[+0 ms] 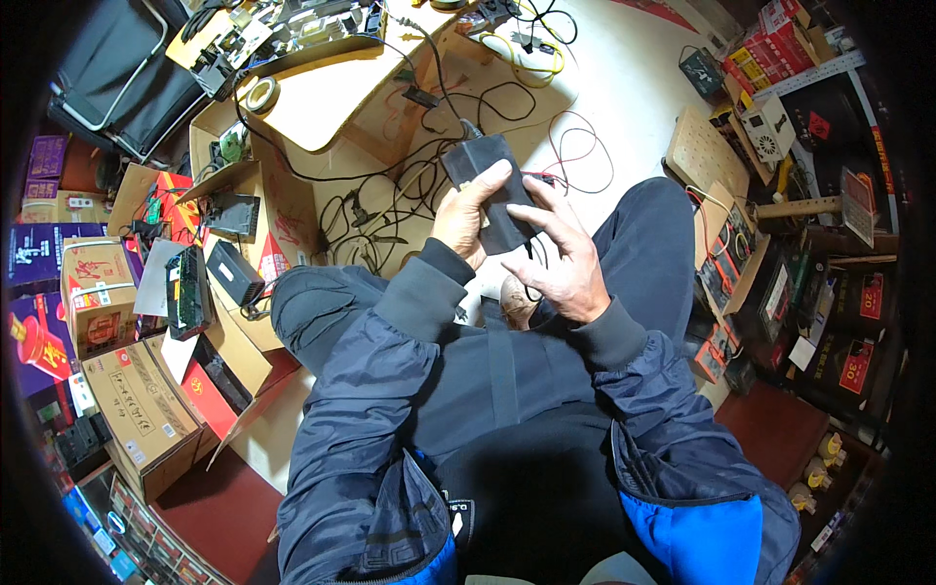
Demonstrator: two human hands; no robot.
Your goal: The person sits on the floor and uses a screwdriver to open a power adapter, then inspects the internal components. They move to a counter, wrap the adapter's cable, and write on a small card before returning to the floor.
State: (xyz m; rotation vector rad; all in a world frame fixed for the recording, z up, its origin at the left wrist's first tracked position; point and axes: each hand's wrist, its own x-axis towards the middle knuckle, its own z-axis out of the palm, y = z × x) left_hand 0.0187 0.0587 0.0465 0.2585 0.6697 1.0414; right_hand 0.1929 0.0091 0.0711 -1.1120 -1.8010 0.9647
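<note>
A black, brick-shaped power adapter (495, 207) is held tilted above my lap, a cable running from its far end. My left hand (460, 222) is closed around its left side, the thumb lying across the top face. Against the right edge rest the fingertips of my right hand (568, 255); its fingers are spread and its thumb points toward the near end of the adapter. A thin black cord (532, 255) hangs beside the right hand's fingers. What lies under the adapter is hidden.
Tangled black cables (375, 219) cover the floor ahead. A wooden table (327, 93) with a tape roll (262, 95) and parts stands front left. Open cardboard boxes (146, 414) crowd the left, with another black adapter (234, 273). Shelves and a carton of batteries (726, 258) line the right.
</note>
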